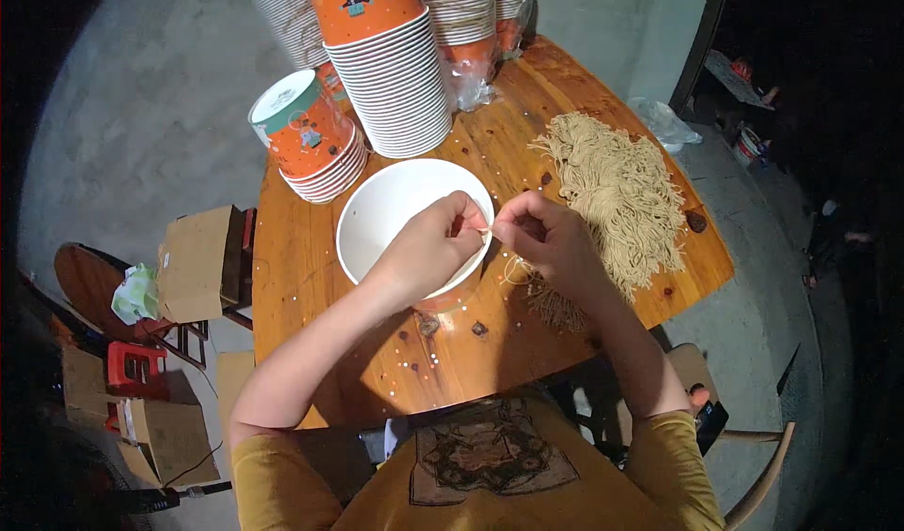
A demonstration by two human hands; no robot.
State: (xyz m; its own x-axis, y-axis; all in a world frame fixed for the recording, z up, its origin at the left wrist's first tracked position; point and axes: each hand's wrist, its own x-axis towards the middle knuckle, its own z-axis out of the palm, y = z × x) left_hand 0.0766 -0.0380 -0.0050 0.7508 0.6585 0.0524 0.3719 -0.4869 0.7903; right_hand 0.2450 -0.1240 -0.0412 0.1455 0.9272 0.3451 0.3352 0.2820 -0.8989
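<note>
A white paper bucket [381, 206] stands open side up at the middle of the wooden table [311, 343]. At its right rim my left hand [438, 244] pinches a short end of pale cord. My right hand [546, 239], thumb and fingers pressed together, grips the same cord just beside it. A thin loop of cord [514, 269] hangs below my right hand. To the right lies a big heap of beige cords [617, 192]. A smaller bunch of cords [556, 307] is partly hidden under my right forearm. The knuckles cover the exact spot where the cord meets the rim.
Tall nested stacks of orange paper buckets [391, 79] stand at the back, with a shorter stack [306, 145] at the left. Small white bits [414, 366] are scattered near the front edge. Cardboard boxes [198, 258] and a red stool [137, 366] stand left of the table.
</note>
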